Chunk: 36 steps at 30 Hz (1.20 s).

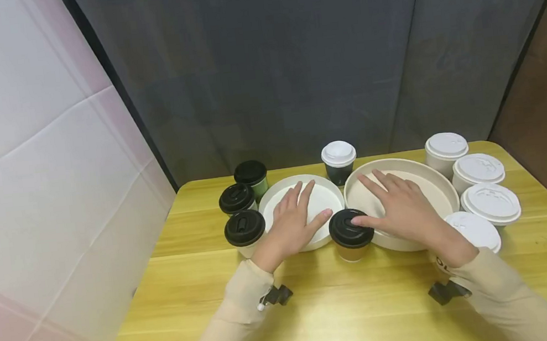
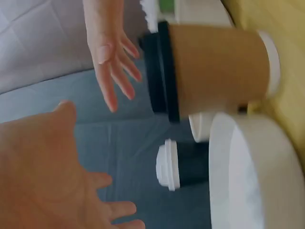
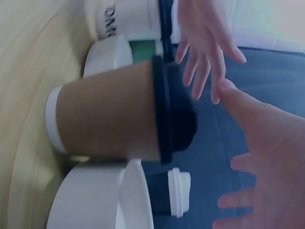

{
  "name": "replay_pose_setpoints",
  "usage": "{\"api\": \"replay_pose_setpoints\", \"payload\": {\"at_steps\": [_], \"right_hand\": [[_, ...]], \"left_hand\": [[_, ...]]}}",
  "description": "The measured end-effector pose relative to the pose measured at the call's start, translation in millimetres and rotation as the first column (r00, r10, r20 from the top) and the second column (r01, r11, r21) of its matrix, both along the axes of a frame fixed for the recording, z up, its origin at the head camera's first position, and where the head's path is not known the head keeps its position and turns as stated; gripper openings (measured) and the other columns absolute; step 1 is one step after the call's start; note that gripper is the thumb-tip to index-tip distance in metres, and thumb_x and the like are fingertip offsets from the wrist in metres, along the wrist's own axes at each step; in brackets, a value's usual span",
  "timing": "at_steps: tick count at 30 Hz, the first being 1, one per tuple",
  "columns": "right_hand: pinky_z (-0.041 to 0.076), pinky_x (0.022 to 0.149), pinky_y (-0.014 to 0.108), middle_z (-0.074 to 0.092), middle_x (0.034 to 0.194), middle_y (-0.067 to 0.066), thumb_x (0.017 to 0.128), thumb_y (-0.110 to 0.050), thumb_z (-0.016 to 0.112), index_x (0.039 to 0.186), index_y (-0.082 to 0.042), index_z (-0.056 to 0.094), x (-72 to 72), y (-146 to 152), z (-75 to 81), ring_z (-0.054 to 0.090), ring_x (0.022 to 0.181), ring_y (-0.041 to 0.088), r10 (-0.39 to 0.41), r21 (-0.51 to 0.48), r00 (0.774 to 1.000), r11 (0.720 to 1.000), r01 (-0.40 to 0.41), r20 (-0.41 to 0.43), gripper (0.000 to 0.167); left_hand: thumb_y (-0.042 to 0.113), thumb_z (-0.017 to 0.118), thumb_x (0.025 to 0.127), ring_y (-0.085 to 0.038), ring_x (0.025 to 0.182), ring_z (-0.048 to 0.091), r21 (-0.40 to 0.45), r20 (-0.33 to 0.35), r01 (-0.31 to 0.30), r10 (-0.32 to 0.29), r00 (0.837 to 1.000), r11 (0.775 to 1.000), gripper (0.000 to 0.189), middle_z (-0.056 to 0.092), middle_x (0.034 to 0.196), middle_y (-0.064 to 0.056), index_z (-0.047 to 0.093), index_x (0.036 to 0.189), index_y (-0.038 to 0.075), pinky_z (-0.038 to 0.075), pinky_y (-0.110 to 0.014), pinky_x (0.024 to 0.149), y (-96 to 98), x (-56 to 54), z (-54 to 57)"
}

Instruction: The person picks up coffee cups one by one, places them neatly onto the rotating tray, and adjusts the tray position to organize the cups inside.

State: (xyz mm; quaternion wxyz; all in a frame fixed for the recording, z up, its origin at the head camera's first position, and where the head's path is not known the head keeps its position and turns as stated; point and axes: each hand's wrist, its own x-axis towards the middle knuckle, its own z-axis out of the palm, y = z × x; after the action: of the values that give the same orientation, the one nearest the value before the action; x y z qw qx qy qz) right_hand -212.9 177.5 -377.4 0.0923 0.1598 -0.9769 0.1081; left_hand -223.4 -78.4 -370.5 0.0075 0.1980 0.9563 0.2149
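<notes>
My left hand (image 1: 291,224) hovers over a round white tray (image 1: 328,195) with its fingers spread. Above a larger beige round tray (image 1: 451,196), my right hand (image 1: 402,207) is likewise spread and holds nothing. A brown paper coffee cup (image 1: 353,248) with a black lid stands upright in front of the two trays, close to the right thumb. Both wrist views show this brown cup (image 2: 219,67) (image 3: 109,114) apart from the palms, though in the head view the right thumb overlaps its lid.
Left of the white tray stand three cups with black lids (image 1: 244,226). Several cups with white lids (image 1: 478,168) line the beige tray's right side. A dark cup with a white lid (image 1: 339,158) stands behind, between the trays. A dark partition (image 1: 284,80) rises beyond the wooden table (image 1: 349,318).
</notes>
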Motion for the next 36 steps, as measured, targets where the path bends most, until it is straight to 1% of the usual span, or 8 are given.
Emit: {"api": "replay_pose_setpoints", "payload": {"at_steps": [3,8,13,18,24,30,33,36], "right_hand": [[0.039,0.107,0.062,0.044,0.153,0.018,0.075,-0.075,0.065,0.155,-0.021,0.034,5.1,-5,3.9,0.049,0.134,0.044,0.073,-0.012,0.995,0.997,-0.074,-0.071,0.101],[0.045,0.102,0.056,0.058,0.143,0.013,0.069,-0.072,0.073,0.149,-0.017,0.045,12.5,-13,4.7,0.059,0.123,0.037,0.167,-0.026,0.976,0.985,-0.172,-0.14,0.102],[0.049,0.098,0.05,0.064,0.136,0.007,0.064,-0.069,0.078,0.143,-0.015,0.052,15.2,-17,-0.7,0.063,0.119,0.028,0.23,-0.044,0.957,0.97,-0.241,-0.177,0.1],[0.051,0.096,0.05,0.068,0.13,0.006,0.062,-0.066,0.081,0.14,-0.015,0.055,17.7,-18,-7.1,0.066,0.115,0.025,0.257,-0.063,0.952,0.961,-0.27,-0.163,0.096],[0.051,0.096,0.051,0.068,0.13,0.008,0.063,-0.064,0.083,0.139,-0.014,0.054,18.5,-18,-15.6,0.066,0.115,0.027,0.261,-0.049,0.954,0.961,-0.271,-0.145,0.096],[0.052,0.095,0.049,0.069,0.128,0.008,0.065,-0.058,0.084,0.138,-0.015,0.055,16.4,-17,-24.5,0.067,0.112,0.026,0.262,-0.05,0.951,0.961,-0.273,-0.161,0.09],[0.052,0.093,0.048,0.069,0.126,0.008,0.066,-0.054,0.085,0.137,-0.014,0.056,15.0,-17,-27.9,0.068,0.109,0.026,0.267,-0.055,0.947,0.958,-0.28,-0.181,0.086],[0.053,0.092,0.047,0.07,0.125,0.007,0.066,-0.052,0.085,0.136,-0.015,0.058,14.1,-18,-29.7,0.068,0.107,0.026,0.269,-0.064,0.945,0.957,-0.285,-0.187,0.083]], "left_hand": [[0.053,0.043,0.101,-0.039,0.151,0.021,0.189,0.034,0.026,-0.033,0.999,0.982,0.072,0.022,0.164,-0.015,0.017,0.159,0.018,0.021,-0.06,0.122,-1.5,9.0,2.1],[0.044,0.044,0.103,-0.035,0.147,0.028,0.424,0.074,0.025,-0.063,0.995,0.906,0.067,0.027,0.159,-0.016,0.018,0.158,0.016,0.03,-0.055,0.12,-3.2,27.0,-7.7],[0.034,0.047,0.103,-0.034,0.147,0.029,0.565,0.137,0.035,-0.136,0.981,0.824,0.067,0.022,0.16,-0.016,0.014,0.158,0.012,0.031,-0.052,0.12,-2.1,47.4,-26.8],[0.034,0.047,0.103,-0.036,0.15,0.025,0.629,0.244,0.03,-0.234,0.941,0.777,0.073,0.015,0.164,-0.015,0.007,0.158,0.009,0.029,-0.053,0.121,-3.5,66.4,-46.7],[0.041,0.045,0.102,-0.034,0.152,0.021,0.655,0.345,0.012,-0.313,0.885,0.756,0.079,0.012,0.165,-0.016,0.003,0.159,0.008,0.024,-0.052,0.124,-1.9,75.0,-63.4],[0.041,0.045,0.101,-0.032,0.153,0.018,0.658,0.391,0.023,-0.368,0.843,0.753,0.076,0.008,0.166,-0.01,0.002,0.16,0.021,0.024,-0.05,0.125,2.5,75.9,-74.4],[0.041,0.046,0.101,-0.031,0.153,0.018,0.658,0.389,0.041,-0.385,0.837,0.752,0.077,0.007,0.167,-0.007,-0.001,0.16,0.024,0.024,-0.051,0.125,3.8,76.7,-76.8],[0.041,0.045,0.101,-0.032,0.153,0.019,0.653,0.374,0.061,-0.392,0.841,0.755,0.077,0.005,0.167,-0.006,-0.003,0.16,0.025,0.024,-0.052,0.124,4.6,77.1,-77.5]]}}
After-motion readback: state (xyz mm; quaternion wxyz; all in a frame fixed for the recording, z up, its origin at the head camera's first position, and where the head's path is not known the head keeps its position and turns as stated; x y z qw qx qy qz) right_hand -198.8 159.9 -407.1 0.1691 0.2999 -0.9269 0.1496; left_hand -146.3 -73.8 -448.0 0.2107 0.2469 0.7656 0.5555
